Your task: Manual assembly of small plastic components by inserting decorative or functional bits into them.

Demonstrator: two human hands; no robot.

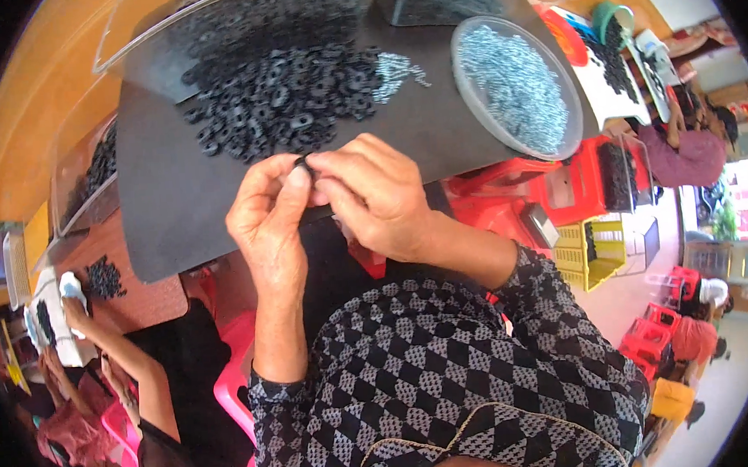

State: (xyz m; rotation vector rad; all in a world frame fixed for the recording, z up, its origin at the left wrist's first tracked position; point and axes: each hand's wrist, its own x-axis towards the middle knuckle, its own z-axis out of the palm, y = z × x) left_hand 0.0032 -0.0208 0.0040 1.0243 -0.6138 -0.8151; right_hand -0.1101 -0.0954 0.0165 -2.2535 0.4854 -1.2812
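Over the near edge of the dark table (pixel 167 212), both my hands meet in front of me. My left hand (pixel 265 206) is closed, thumb and forefinger pinching a small black plastic piece (pixel 303 162). Closed on the same piece from the other side, my right hand (pixel 380 194) presses its fingertips against it; whether a pin is also between them is hidden. Just beyond my hands spreads a heap of black plastic pieces (pixel 289 102), many with an oval hole. Beside the heap lies a small pile of silvery metal pins (pixel 396 75).
A round clear tub (pixel 575 127) full of silvery pins stands at the table's right. Clear bins (pixel 88 178) hold more black pieces. Red stools (pixel 581 182) and a yellow crate (pixel 577 255) are at right. A co-worker's arm (pixel 129 351) reaches over another table at left.
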